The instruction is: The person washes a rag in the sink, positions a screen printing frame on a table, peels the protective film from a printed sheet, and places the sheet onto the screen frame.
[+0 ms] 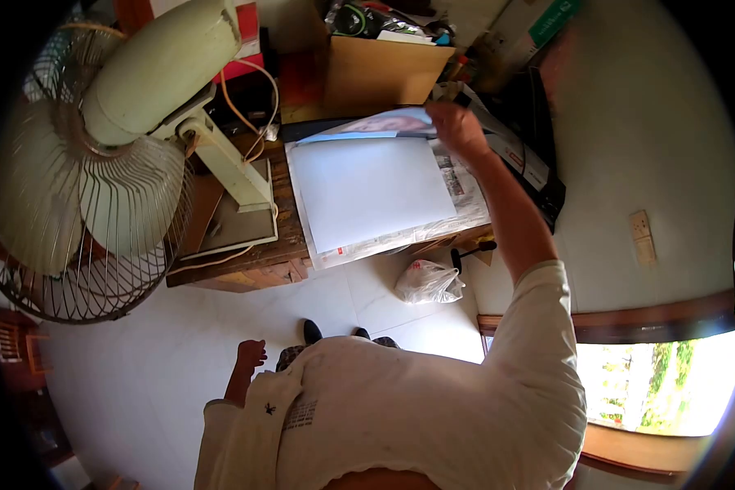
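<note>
My right hand (pixel 459 129) reaches over the far right corner of the papers on the wooden table, its fingers closed at the edge of a printed sheet (pixel 392 125) with a bluish picture. The fingertips are partly hidden and a little blurred. A large blank white sheet (pixel 367 192) lies flat in front of that picture, on top of newspaper (pixel 465 200). The newspaper shows along the right and near sides. Low at my side hangs my left hand (pixel 251 354), away from the table, with its fingers curled and nothing visible in them.
A large caged fan (pixel 98 188) stands at the left of the wooden table (pixel 253 268), with loose cords nearby. Behind the papers is an open cardboard box (pixel 388 69) full of items. A white plastic bag (pixel 429 282) sits on the floor. The wall (pixel 629 147) is at right.
</note>
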The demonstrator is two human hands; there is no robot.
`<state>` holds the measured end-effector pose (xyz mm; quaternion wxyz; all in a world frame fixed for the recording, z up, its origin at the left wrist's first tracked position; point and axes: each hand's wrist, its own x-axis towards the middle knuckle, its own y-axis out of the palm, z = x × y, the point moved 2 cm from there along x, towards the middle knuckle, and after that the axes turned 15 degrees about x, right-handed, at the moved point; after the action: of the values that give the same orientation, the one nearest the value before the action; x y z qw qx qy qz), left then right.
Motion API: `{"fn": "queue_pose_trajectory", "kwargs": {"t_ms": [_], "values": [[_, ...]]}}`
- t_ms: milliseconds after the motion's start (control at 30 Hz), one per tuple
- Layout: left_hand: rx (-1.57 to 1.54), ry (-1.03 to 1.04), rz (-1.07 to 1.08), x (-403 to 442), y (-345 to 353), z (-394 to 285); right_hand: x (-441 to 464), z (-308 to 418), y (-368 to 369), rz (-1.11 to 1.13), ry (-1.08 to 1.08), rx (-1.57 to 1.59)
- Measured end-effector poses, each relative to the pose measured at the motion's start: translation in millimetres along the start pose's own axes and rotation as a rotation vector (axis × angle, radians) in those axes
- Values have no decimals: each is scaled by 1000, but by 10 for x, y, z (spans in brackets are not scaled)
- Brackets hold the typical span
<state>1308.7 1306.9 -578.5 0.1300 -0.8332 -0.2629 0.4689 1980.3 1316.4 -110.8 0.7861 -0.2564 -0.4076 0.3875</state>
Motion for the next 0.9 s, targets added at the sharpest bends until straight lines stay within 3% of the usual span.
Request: {"fn": "queue_pose_trajectory", "kwargs": {"t_ms": [67,100,233,367,533,767,800,900], "values": [[-322,-343,58,-609,-282,-1020,219,408,-438,27,-57,-171],[-310,-307,36,-590,-281,-1051,294,588,-622,32,-119,-294],[-305,-181,137,-568,-349,-1397,364,735,-1254,-85,-88,-239],[-201,31,209,-520,-354,-2043,107,992,-1873,-98,106,-305],[-10,414,467,-504,-228,-3065,-827,1113,-2476,-216,397,-284],[288,851,632,-819,363,-4314,-2848,1133,-3235,-532,864,-108],[314,891,676,-1058,400,-4566,-3254,1011,-3344,-567,767,-100],[298,992,689,-1693,682,-5026,-4339,1255,-3549,-674,888,12]]}}
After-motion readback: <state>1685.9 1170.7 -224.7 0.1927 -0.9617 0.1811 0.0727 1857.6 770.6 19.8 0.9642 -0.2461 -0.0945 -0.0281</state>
